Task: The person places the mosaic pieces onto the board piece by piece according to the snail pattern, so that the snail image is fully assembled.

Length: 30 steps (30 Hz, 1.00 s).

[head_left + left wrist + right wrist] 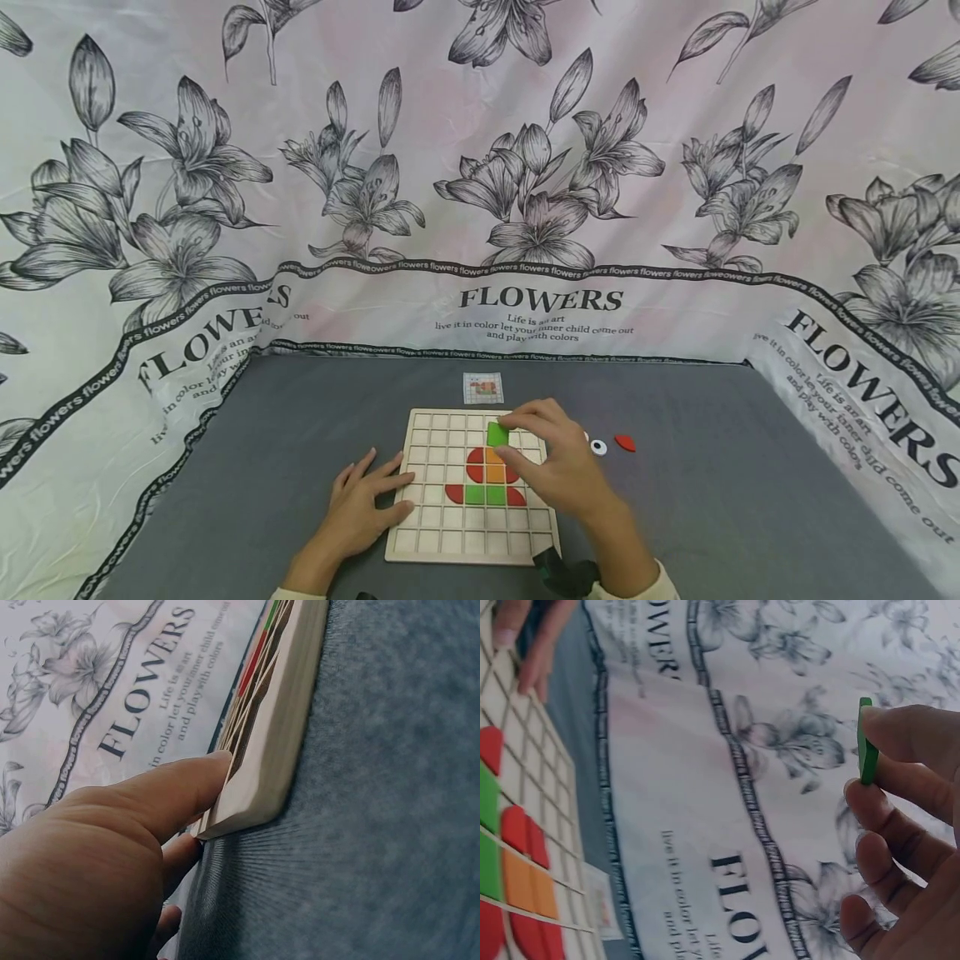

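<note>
My right hand pinches a thin green square tile between thumb and fingers, raised over the upper part of a light wooden grid board. On the board, a row of two green squares has a rounded red piece at its left end and another at its right. Just above, orange tiles sit between rounded red pieces, the right ones partly covered by my hand. My left hand rests at the board's left edge, fingers spread, its thumb touching the rim.
Behind the board lies a small card with a coloured grid picture. Right of my right hand are a white round piece with a dark centre and a red curved piece on the grey cloth. A flower-printed curtain surrounds the table.
</note>
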Motion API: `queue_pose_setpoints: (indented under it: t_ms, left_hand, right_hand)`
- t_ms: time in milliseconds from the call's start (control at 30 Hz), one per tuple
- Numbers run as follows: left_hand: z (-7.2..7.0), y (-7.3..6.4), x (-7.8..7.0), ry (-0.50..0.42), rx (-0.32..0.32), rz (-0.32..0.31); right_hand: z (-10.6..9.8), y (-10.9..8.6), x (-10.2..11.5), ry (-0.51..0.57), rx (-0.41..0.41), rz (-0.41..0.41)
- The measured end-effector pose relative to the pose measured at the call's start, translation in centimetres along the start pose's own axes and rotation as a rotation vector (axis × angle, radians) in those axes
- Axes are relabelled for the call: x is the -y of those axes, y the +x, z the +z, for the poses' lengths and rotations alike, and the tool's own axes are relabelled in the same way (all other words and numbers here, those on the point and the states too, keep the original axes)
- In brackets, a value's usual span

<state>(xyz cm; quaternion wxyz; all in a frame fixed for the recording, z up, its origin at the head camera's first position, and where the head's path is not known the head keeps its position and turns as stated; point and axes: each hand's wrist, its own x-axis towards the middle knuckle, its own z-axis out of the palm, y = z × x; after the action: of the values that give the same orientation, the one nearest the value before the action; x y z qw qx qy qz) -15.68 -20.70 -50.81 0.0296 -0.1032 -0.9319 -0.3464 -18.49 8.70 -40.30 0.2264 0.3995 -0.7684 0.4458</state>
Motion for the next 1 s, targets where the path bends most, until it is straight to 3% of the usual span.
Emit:
queue_pose_setpoints:
  t_ms: [167, 400, 800, 1000]
  left_hand:
    - [0.0, 0.0, 0.0, 0.002, -0.002, -0.005]
    - [0.0, 0.1, 0.0, 0.012, -0.001, -0.013]
    - [-0.1, 0.0, -0.1, 0.009, 0.007, -0.011]
    - [-0.2, 0.1, -0.1, -0.009, 0.01, -0.002]
  right_hand:
    - [2.9, -0.3, -1.5, -0.039, 0.044, 0.121]
    - [6.2, -0.7, -3.4, -0.089, 0.093, 0.213]
    - [8.8, -1.6, -4.4, -0.311, 0.321, 0.302]
    - [9.5, -1.9, -4.5, -0.359, 0.368, 0.328]
